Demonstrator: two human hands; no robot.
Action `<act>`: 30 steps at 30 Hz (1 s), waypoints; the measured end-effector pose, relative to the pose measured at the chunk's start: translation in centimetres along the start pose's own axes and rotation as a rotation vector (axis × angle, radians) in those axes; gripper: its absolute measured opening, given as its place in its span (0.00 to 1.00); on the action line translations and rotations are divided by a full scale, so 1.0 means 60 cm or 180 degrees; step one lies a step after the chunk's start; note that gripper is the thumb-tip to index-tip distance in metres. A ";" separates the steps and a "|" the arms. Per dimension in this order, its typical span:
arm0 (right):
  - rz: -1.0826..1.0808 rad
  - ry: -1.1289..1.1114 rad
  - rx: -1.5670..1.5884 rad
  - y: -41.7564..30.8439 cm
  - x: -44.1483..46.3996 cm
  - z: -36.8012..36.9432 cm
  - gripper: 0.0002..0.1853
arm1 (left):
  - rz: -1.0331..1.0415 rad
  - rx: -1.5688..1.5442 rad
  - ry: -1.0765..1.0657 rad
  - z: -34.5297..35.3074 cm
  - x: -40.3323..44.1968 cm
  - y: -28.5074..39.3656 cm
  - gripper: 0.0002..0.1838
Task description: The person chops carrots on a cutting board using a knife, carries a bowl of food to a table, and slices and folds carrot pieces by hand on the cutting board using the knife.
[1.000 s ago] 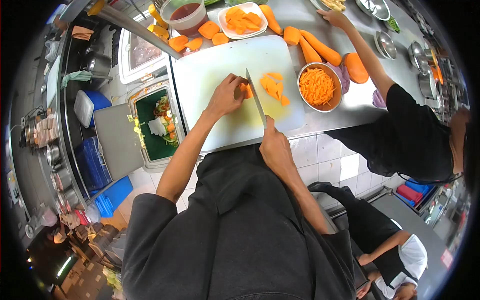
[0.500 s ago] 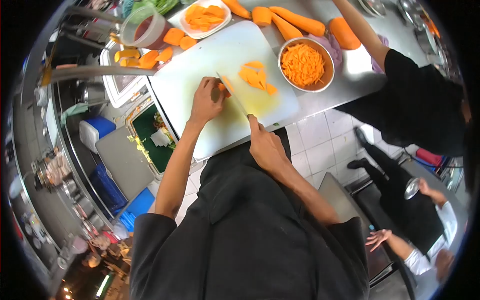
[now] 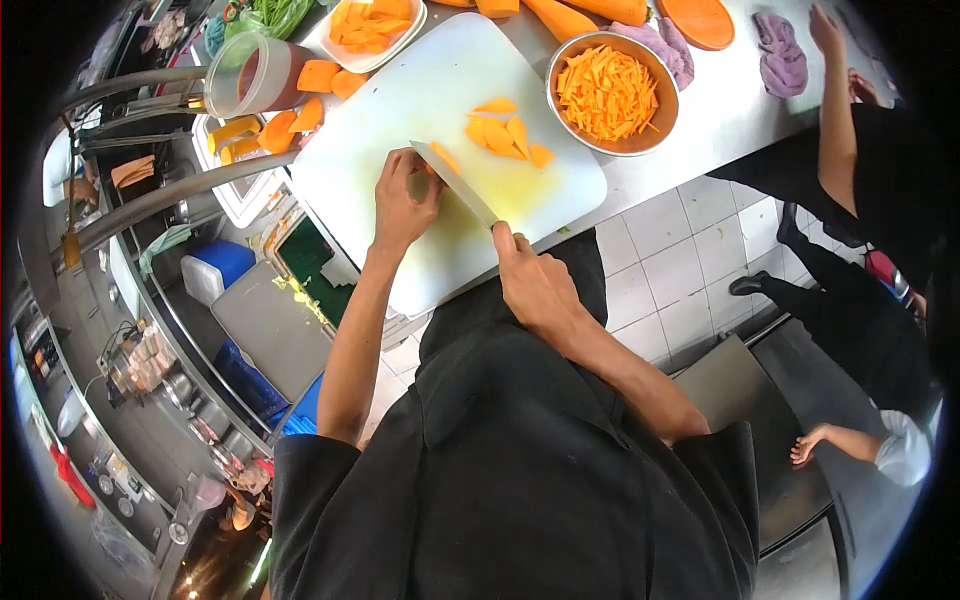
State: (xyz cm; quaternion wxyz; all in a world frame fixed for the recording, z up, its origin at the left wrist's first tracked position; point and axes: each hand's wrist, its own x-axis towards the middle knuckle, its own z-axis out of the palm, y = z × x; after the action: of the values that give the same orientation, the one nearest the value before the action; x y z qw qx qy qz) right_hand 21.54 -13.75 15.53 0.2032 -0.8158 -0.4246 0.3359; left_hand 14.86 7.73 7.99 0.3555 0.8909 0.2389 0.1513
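My right hand [image 3: 537,282] is closed round the handle of a kitchen knife [image 3: 457,186], its blade slanting up and left over the white cutting board [image 3: 385,120]. Against the blade tip, my left hand [image 3: 402,203] has bent fingers on a small carrot piece [image 3: 443,157], mostly hidden by hand and blade. Several flat carrot slices [image 3: 497,135] lie to the right of the knife. Beyond them, a metal bowl [image 3: 667,122] holds thin carrot strips [image 3: 608,92].
Whole carrots [image 3: 560,18] and purple cloths [image 3: 782,55] lie along the counter's back. A white dish [image 3: 418,25] of carrot slices and a plastic tub [image 3: 238,75] stand at the back left. Another person's arm [image 3: 838,150] is at the right. Below left sits a green-lined bin [image 3: 312,255].
The camera view has shifted. The co-worker's arm at the right has drawn back from the carrots. My hands stay at the same carrot piece, with the knife at a slightly different angle.
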 end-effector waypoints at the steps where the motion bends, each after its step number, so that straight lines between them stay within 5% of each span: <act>1: -0.0007 -0.0011 0.0003 0.000 0.001 0.003 0.17 | 0.0012 0.0021 -0.0035 -0.001 0.000 0.001 0.17; 22: -0.0011 0.0187 -0.0062 0.015 0.049 0.034 0.13 | 0.0083 -0.0130 0.0010 -0.002 -0.002 -0.007 0.14; 30: -0.0138 0.0219 0.0942 0.068 0.046 -0.051 0.17 | 0.0603 0.0010 -0.0130 -0.040 0.012 -0.011 0.18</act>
State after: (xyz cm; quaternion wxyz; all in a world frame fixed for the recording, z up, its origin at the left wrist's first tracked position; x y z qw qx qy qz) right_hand 27.15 -13.86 14.10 0.3429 -0.7786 -0.3807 0.3622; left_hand 14.23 9.88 9.28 0.3429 0.9130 0.1465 0.1657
